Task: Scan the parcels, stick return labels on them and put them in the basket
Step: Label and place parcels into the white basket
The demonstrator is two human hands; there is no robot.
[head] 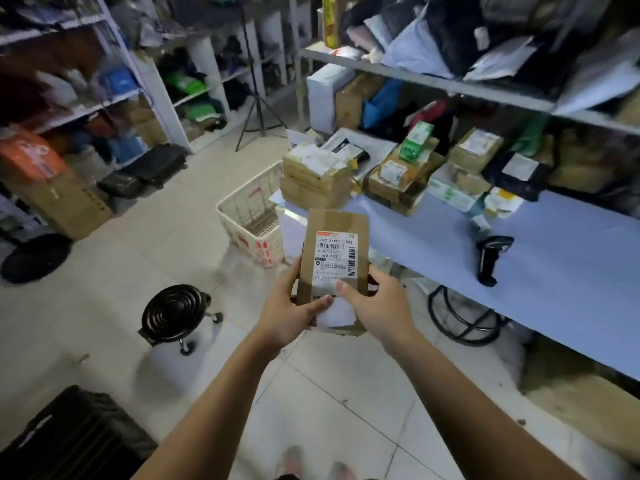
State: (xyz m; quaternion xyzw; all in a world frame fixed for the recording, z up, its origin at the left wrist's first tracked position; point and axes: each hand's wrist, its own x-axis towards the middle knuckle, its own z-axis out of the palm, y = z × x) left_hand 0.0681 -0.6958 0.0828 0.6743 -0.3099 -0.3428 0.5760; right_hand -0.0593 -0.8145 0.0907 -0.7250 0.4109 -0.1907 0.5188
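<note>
I am holding the brown parcel [333,252] off the left end of the bench [561,271], left hand [287,315] and right hand [379,306] clamping their fingers round its lower half, thumbs pressing its front.

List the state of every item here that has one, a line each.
Parcel: held up, shipping label facing the camera.
White label: on the parcel's near end; whether stuck down is unclear.
Left hand: grips the parcel's left edge.
Right hand: grips the parcel's right edge.
Scanner: lying on the blue table, unheld.
Basket: upright beside the table; what shows of its inside is bare.
</note>
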